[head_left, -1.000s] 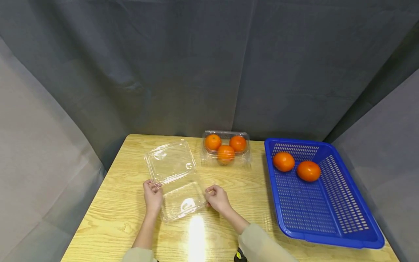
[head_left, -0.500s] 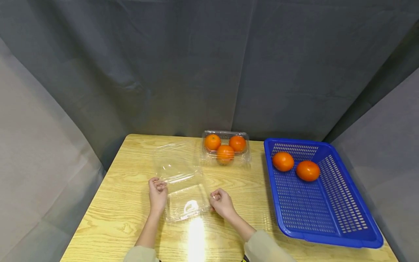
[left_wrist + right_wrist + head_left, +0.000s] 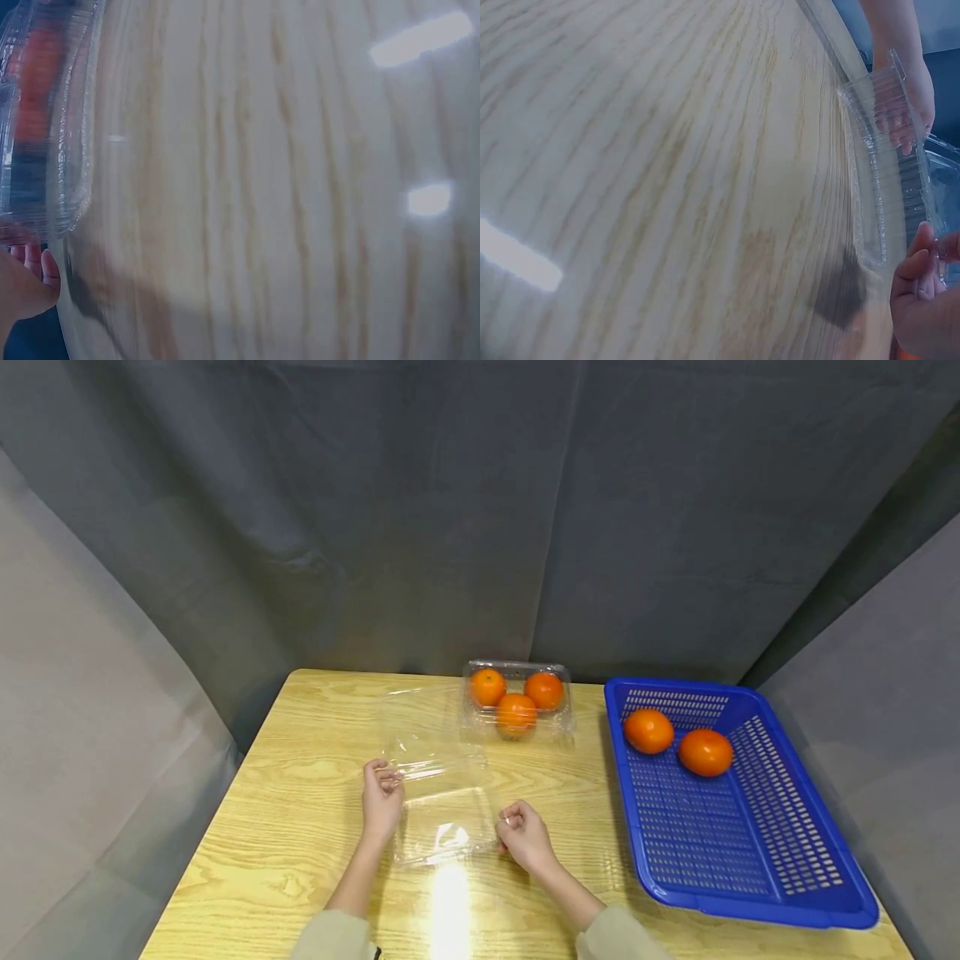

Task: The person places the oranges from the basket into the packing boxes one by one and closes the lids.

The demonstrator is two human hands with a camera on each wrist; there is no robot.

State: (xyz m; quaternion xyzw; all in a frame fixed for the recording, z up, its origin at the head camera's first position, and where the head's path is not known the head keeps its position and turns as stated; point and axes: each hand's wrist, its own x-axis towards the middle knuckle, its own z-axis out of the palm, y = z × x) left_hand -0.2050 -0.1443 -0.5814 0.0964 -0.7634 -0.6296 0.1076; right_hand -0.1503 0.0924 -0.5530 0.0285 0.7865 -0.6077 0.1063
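Note:
A clear plastic clamshell container [image 3: 444, 827] lies opened out, its lid half [image 3: 423, 727] folded back towards the far edge of the table. My left hand [image 3: 382, 802] pinches its left side near the hinge. At the right side of the near half, my right hand [image 3: 527, 837] holds the rim between thumb and curled fingers. The right wrist view shows the container [image 3: 874, 161] from the side, with my right hand [image 3: 922, 304] gripping the near end. In the left wrist view, my left hand [image 3: 28, 281] is partly cut off.
Behind, a second clear container [image 3: 561, 724] holds three round orange fruits [image 3: 516, 715], close to the opened lid. A blue plastic basket [image 3: 637, 852] with two more orange fruits [image 3: 706, 752] stands at right. Grey cloth [image 3: 420, 527] hangs around the wooden table [image 3: 270, 827].
Both hands have moved right with the clamshell container, whose lid half now lies nearer the filled container. The fruits and basket have stayed in place.

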